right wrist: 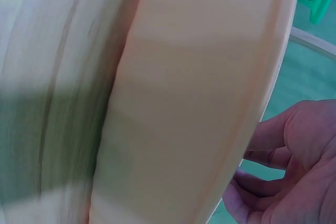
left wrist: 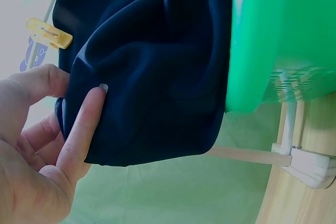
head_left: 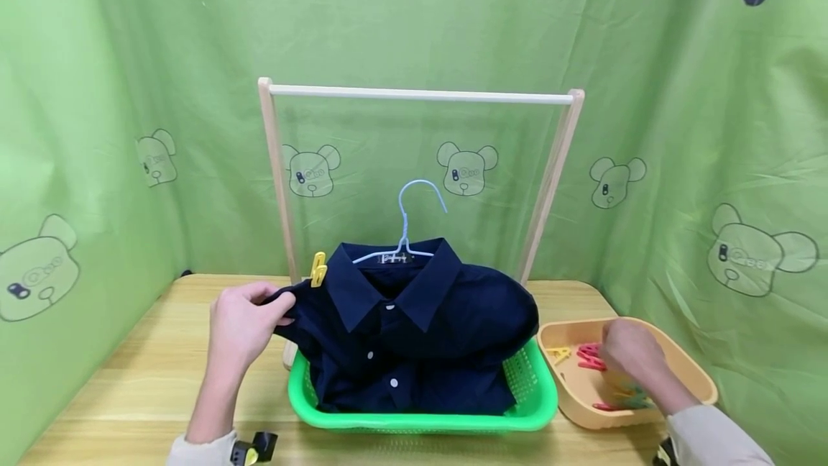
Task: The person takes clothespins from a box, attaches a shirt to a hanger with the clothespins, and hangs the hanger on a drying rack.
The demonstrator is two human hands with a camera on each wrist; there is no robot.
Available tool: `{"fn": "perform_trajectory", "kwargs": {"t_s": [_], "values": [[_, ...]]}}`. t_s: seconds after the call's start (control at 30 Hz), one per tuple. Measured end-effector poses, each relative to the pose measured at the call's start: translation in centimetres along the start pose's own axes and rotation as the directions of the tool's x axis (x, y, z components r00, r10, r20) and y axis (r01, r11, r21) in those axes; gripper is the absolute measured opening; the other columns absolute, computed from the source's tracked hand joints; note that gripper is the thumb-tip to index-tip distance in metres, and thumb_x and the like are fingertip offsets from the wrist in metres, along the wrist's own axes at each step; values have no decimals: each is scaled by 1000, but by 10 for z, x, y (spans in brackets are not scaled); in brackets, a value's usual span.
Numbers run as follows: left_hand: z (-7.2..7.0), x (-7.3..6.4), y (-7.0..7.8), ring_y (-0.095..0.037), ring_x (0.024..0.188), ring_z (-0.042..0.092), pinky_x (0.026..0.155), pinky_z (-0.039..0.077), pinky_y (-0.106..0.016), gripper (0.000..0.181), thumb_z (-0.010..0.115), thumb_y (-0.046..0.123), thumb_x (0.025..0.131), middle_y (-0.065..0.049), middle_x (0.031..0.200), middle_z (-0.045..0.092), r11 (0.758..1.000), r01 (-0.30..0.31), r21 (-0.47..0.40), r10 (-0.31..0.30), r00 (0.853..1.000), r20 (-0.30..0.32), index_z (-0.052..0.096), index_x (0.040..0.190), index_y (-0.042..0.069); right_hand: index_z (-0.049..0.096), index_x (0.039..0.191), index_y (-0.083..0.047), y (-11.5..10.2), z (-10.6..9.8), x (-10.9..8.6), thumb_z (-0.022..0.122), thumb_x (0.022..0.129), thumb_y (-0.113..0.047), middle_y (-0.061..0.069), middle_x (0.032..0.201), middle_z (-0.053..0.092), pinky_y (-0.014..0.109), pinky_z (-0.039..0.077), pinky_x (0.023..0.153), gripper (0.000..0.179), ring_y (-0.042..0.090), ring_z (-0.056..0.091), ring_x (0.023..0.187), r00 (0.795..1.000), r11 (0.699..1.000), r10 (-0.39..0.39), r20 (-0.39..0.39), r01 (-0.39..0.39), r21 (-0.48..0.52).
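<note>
1. Pinching the edge of a dark navy collared shirt [head_left: 427, 336] with white buttons between the thumb and fingers of the left hand [head_left: 243, 321], near a yellow plastic clothespin [head_left: 318, 270] clipping its shoulder.
2. Seeing the shirt lying in a bright green perforated plastic basket [head_left: 420, 421], its collar rising above the rim and its body reaching toward the basket's front edge.
3. Noting a light blue wire hanger [head_left: 405, 225] sitting inside the collar, hook upward.
4. Holding the right hand [head_left: 632, 349] low over a shallow peach-orange plastic tray [head_left: 582, 412], fingers curling inward; being unable to tell whether they are holding anything.
5. Seeing red clothespins [head_left: 590, 356] lying toward the tray's back-left corner, more mixed-colour clothespins [head_left: 627, 400] lying near its front edge.
6. Finding the tray standing just beside the basket, near the right edge of the pale wooden tabletop [head_left: 142, 351].
7. Seeing a wooden rack with a white bar [head_left: 420, 95] rising behind the basket.
</note>
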State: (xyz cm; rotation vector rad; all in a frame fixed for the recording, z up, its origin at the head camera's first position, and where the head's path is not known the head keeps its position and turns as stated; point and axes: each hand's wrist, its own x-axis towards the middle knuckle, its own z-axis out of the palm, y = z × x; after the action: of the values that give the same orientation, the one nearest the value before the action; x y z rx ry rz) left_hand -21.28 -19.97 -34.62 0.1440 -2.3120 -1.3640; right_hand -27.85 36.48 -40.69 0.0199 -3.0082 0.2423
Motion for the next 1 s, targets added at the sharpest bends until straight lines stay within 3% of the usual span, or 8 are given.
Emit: {"fn": "perform_trajectory", "kwargs": {"t_s": [0.43, 0.73, 1.0], "values": [[0, -1, 1, -13, 65, 75, 60, 55, -23, 12, 70, 18, 85, -5, 82, 79, 1000, 7, -2, -7, 1000, -5, 77, 80, 9, 54, 69, -9, -5, -5, 3, 53, 75, 0, 5, 64, 51, 33, 35, 51, 11, 23, 48, 60, 1000, 998, 9, -27, -8, 55], [0, -1, -1, -12, 64, 75, 60, 55, -23, 12, 70, 18, 85, -3, 81, 78, 1000, -2, -2, 2, 1000, -10, 78, 79, 10, 57, 70, -9, -12, -11, 4, 64, 77, -7, 5, 65, 55, 32, 38, 51, 9, 22, 50, 61, 1000, 996, 20, -20, -19, 87], [0, -1, -1, -10, 62, 74, 60, 56, -23, 12, 70, 17, 85, -5, 82, 79, 1000, -2, -15, 2, 1000, -7, 78, 80, 9, 57, 72, -9, -18, -18, 4, 72, 83, -16, 4, 65, 55, 33, 37, 53, 20, 22, 50, 61, 999, 997, -5, -40, 8, 71]]}}
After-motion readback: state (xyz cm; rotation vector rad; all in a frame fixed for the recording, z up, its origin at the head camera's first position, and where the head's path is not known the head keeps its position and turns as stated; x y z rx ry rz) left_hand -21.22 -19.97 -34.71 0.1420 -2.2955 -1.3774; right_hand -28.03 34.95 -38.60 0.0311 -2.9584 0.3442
